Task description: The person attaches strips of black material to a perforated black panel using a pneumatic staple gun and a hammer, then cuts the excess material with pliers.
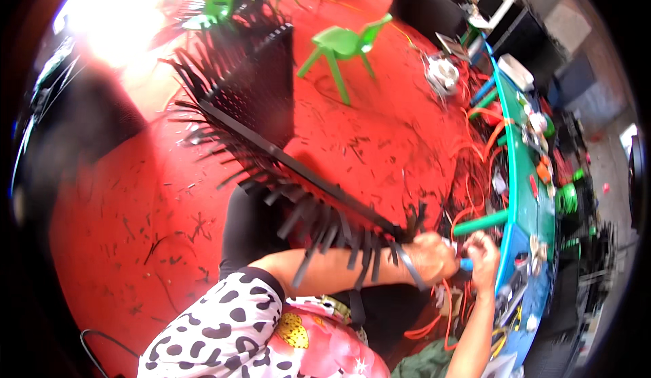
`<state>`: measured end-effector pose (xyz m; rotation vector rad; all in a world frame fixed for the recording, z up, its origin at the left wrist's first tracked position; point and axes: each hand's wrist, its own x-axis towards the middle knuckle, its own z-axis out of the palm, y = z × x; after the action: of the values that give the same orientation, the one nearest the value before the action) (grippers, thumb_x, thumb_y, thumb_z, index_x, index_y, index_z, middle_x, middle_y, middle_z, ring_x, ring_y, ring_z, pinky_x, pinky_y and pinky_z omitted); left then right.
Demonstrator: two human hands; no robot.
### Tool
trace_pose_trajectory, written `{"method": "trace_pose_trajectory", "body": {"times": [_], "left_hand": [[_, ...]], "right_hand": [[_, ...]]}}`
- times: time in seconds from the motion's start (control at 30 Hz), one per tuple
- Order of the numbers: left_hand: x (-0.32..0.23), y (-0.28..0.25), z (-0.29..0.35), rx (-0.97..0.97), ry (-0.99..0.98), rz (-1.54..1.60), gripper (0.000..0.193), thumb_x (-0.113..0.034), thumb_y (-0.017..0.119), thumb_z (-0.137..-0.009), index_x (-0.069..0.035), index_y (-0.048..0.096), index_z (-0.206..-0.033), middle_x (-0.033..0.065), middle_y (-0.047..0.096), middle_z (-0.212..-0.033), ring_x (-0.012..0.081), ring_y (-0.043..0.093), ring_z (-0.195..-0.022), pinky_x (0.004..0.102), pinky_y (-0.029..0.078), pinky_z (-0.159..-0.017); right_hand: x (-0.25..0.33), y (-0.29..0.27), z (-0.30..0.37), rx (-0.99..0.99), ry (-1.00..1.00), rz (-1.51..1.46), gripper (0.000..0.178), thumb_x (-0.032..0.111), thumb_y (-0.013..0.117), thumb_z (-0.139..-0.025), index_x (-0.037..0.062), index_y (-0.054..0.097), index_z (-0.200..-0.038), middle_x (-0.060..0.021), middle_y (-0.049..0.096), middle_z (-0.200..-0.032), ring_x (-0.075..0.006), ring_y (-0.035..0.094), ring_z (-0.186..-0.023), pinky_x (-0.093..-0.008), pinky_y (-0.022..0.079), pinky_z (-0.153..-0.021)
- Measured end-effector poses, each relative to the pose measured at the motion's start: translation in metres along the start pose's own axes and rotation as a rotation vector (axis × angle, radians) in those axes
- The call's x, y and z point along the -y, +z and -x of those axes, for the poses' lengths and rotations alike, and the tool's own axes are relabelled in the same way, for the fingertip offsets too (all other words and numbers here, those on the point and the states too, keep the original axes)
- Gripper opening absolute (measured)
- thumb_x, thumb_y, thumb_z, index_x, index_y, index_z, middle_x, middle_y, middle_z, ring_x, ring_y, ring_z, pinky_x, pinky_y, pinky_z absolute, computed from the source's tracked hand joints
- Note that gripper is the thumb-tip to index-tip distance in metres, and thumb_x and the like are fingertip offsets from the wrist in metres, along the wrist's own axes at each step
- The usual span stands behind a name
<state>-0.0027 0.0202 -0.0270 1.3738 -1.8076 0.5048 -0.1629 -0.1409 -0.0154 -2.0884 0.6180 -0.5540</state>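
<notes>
A half-woven black basket (pixel 261 100) of plastic strips leans across my lap, and its loose strip ends fan out along a long straight edge. My left forearm reaches across beneath those hanging strips. Close to the basket's near right corner, my left hand (pixel 432 259) is closed in a fist, and what it grips is hidden. Just to its right, my right hand (pixel 483 254) has its fingers curled together. A small blue thing (pixel 466 264) shows between the two hands, too blurred to name.
A green chair (pixel 342 42) stands on the red floor (pixel 352 134), which is littered with black strip scraps. A long green and blue bench (pixel 519 181) with tools runs along my right. Orange hoses (pixel 478 147) tangle beside it. Another dark basket (pixel 81 120) is at left.
</notes>
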Motion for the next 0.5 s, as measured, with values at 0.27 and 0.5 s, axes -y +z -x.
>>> {"method": "trace_pose_trajectory", "body": {"times": [0.27, 0.5], "left_hand": [[0.041, -0.022, -0.036, 0.524, -0.101, 0.201, 0.031, -0.017, 0.055, -0.078, -0.014, 0.063, -0.107, 0.0107, 0.062, -0.083, 0.0302, 0.064, -0.075, 0.0421, 0.052, -0.062], [0.040, -0.018, -0.041, 0.565, -0.174, 0.210, 0.030, -0.016, 0.060, -0.079, -0.014, 0.064, -0.108, 0.0075, 0.064, -0.087, 0.0280, 0.064, -0.080, 0.0405, 0.052, -0.065]], "right_hand": [[0.025, 0.021, 0.018, -0.356, -0.069, 0.034, 0.039, -0.002, 0.057, -0.080, -0.0037, 0.051, -0.118, -0.0135, 0.062, -0.103, -0.0201, 0.062, -0.094, -0.0319, 0.049, -0.085], [0.037, 0.049, 0.026, -0.432, -0.321, 0.489, 0.053, 0.002, 0.069, -0.066, -0.0024, 0.049, -0.116, -0.0184, 0.058, -0.101, -0.0352, 0.058, -0.094, -0.0407, 0.047, -0.083]]}}
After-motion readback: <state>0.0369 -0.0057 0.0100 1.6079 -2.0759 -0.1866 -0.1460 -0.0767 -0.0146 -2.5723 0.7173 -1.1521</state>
